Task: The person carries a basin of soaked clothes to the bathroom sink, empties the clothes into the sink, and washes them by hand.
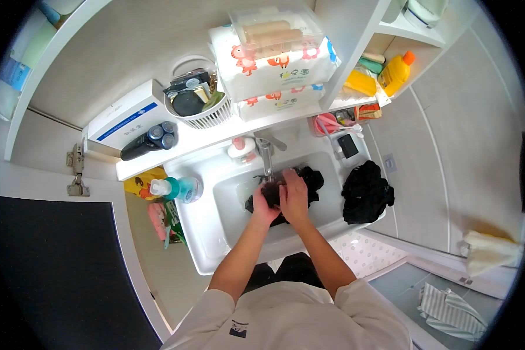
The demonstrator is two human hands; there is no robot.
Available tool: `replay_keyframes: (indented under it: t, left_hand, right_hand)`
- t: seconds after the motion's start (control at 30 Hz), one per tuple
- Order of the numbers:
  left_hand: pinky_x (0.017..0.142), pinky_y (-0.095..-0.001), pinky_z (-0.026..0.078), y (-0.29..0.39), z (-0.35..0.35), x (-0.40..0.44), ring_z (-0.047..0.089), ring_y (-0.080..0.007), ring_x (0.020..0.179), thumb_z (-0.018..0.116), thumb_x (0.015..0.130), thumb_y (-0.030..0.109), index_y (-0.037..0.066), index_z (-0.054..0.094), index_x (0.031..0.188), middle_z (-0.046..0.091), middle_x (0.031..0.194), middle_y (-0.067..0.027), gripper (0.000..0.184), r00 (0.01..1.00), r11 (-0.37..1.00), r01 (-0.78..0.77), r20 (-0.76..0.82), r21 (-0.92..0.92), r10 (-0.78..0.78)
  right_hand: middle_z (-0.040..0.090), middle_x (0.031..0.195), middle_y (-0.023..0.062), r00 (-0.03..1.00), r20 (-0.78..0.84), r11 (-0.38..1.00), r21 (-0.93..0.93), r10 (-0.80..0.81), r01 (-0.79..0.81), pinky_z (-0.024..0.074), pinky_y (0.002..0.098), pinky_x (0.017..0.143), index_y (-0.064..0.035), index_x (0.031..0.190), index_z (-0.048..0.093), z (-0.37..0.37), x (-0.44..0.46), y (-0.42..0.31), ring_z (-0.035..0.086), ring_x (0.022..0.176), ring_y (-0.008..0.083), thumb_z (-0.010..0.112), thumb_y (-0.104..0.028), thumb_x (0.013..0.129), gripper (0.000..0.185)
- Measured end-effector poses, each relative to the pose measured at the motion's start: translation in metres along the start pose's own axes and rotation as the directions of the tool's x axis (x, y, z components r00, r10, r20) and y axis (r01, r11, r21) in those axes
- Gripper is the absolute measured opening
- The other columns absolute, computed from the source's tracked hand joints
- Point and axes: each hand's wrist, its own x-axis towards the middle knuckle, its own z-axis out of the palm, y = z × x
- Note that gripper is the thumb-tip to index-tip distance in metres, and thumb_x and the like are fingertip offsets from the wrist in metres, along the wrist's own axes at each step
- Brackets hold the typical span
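Observation:
Both of my hands are in the white sink (224,219), under the metal faucet (265,157). My left hand (263,205) is closed around a bunched piece of wet black cloth (270,193). From the other side my right hand (294,193) presses on the same cloth, fingers curled over it. More black cloth (313,179) lies in the basin behind and beneath my hands. The exact kind of garment cannot be made out. A second heap of black cloth (367,192) rests on the sink's right rim.
A pump bottle with teal liquid (186,189) and a white soap dispenser (242,150) stand on the sink's left and back rim. The shelf above holds an electric shaver (149,142), a white basket (207,118) and wipes packs (274,76). A cabinet door (58,262) hangs open at left.

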Motion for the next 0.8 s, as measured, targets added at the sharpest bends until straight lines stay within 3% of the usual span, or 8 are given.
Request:
replay_keyframes:
  t: [0.1, 0.2, 0.3, 0.4, 0.5, 0.6, 0.7, 0.8]
  left_hand:
    - [0.11, -0.0447, 0.04, 0.006, 0.032, -0.013, 0.057, -0.0283, 0.121, 0.041, 0.101, 0.041, 0.01, 0.061, 0.125, 0.064, 0.127, -0.0097, 0.044, 0.992, 0.999, 0.045, -0.113, -0.026, -0.047]
    - [0.09, -0.0365, 0.052, 0.007, 0.026, -0.003, 0.063, -0.0234, 0.104, 0.044, 0.102, 0.039, 0.011, 0.063, 0.119, 0.067, 0.116, -0.0059, 0.037, 0.997, 0.999, 0.048, -0.059, 0.015, -0.047]
    - [0.059, -0.0249, 0.048, 0.008, 0.018, -0.001, 0.062, -0.0159, 0.078, 0.05, 0.102, 0.035, 0.014, 0.063, 0.112, 0.068, 0.099, -0.002, 0.027, 0.998, 0.998, 0.012, -0.061, 0.056, -0.009]
    - [0.047, -0.0217, 0.036, 0.006, 0.016, -0.001, 0.06, -0.013, 0.068, 0.056, 0.102, 0.035, 0.011, 0.063, 0.103, 0.066, 0.09, -0.0015, 0.026, 0.976, 0.962, -0.033, -0.2, 0.272, 0.09]
    - [0.045, -0.0227, 0.032, 0.005, 0.034, -0.016, 0.056, -0.0114, 0.062, 0.058, 0.101, 0.038, 0.011, 0.062, 0.098, 0.063, 0.086, -0.0006, 0.027, 0.939, 0.874, -0.025, -0.289, 0.485, 0.187]
    - [0.053, -0.0282, 0.043, 0.009, 0.043, -0.021, 0.061, -0.0164, 0.073, 0.057, 0.1, 0.042, 0.007, 0.064, 0.104, 0.064, 0.092, -0.0051, 0.036, 0.885, 0.752, 0.079, -0.393, 0.654, 0.249]
    - [0.072, -0.0349, 0.05, 0.003, 0.018, -0.005, 0.063, -0.0228, 0.091, 0.055, 0.101, 0.045, 0.0, 0.063, 0.112, 0.066, 0.104, -0.0132, 0.047, 0.816, 0.651, -0.104, -0.309, 0.752, 0.488]
    - [0.088, -0.037, 0.049, 0.006, 0.021, -0.011, 0.061, -0.0263, 0.106, 0.052, 0.102, 0.043, -0.006, 0.062, 0.117, 0.065, 0.113, -0.0184, 0.052, 0.759, 0.564, 0.057, -0.402, 0.824, 0.512]
  right_hand:
    - [0.048, 0.145, 0.0174, 0.982, -0.151, 0.994, 0.012, -0.11, 0.113, 0.0342, 0.0554, 0.109, -0.0008, 0.137, 0.048, -0.021, 0.015, -0.021, 0.044, 0.133, 0.0425, 0.056, -0.011, 0.091, 0.048]
    - [0.046, 0.148, 0.0154, 0.972, -0.089, 0.962, -0.183, -0.22, 0.201, 0.0353, 0.0539, 0.108, -0.0013, 0.14, 0.047, -0.038, 0.045, -0.043, 0.044, 0.133, 0.0412, 0.056, -0.012, 0.091, 0.051]
    - [0.044, 0.15, 0.0129, 0.976, -0.033, 0.937, -0.29, -0.213, 0.195, 0.0367, 0.0521, 0.107, -0.002, 0.141, 0.047, -0.036, 0.052, -0.032, 0.044, 0.134, 0.0385, 0.059, -0.012, 0.088, 0.055]
    - [0.044, 0.151, 0.0111, 0.983, 0.024, 0.928, -0.326, -0.18, 0.178, 0.0381, 0.0503, 0.106, -0.0025, 0.142, 0.046, -0.037, 0.047, -0.024, 0.044, 0.135, 0.0358, 0.061, -0.011, 0.085, 0.059]
    - [0.049, 0.148, 0.0101, 0.988, 0.036, 0.934, -0.323, -0.15, 0.154, 0.0398, 0.0461, 0.102, -0.0038, 0.14, 0.05, -0.038, 0.046, -0.02, 0.048, 0.133, 0.031, 0.055, -0.006, 0.087, 0.054]
    - [0.046, 0.15, 0.0115, 0.989, 0.078, 0.941, -0.308, -0.123, 0.142, 0.0391, 0.0465, 0.104, -0.0037, 0.14, 0.05, -0.041, 0.043, -0.018, 0.046, 0.135, 0.032, 0.055, -0.006, 0.087, 0.054]
    - [0.043, 0.152, 0.0144, 0.987, 0.044, 0.955, -0.249, -0.153, 0.159, 0.0358, 0.0475, 0.109, -0.0035, 0.142, 0.048, -0.034, 0.025, -0.011, 0.042, 0.138, 0.0352, 0.053, -0.005, 0.089, 0.054]
    - [0.039, 0.154, 0.0171, 0.995, 0.029, 0.989, 0.112, -0.097, 0.093, 0.0296, 0.0471, 0.116, -0.003, 0.146, 0.044, -0.008, -0.021, 0.008, 0.036, 0.142, 0.0379, 0.052, -0.006, 0.092, 0.054]
